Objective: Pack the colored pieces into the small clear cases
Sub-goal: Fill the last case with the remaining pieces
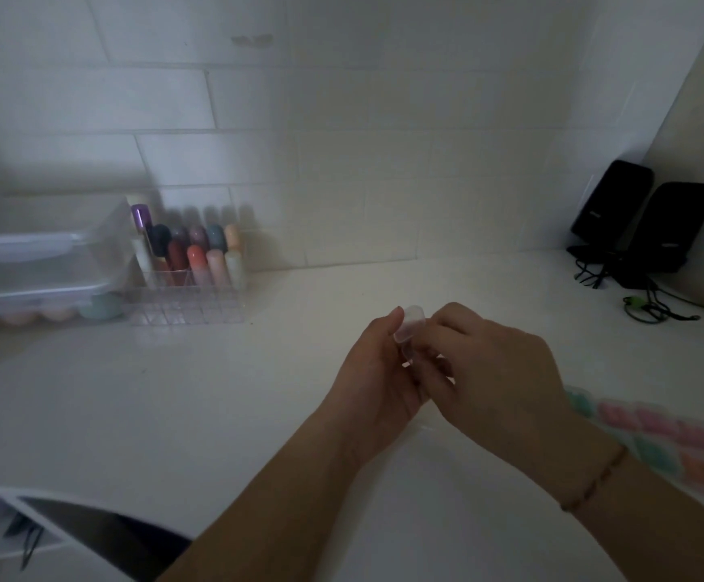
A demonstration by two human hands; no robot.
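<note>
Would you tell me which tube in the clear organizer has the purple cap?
The tallest tube, at the organizer's back left corner; the others are dark, red, pink or peach.

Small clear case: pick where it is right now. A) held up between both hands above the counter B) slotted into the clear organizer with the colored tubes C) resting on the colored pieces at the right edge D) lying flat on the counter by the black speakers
A: the small clear case sits pinched between the left hand and right hand, raised off the counter.
</note>
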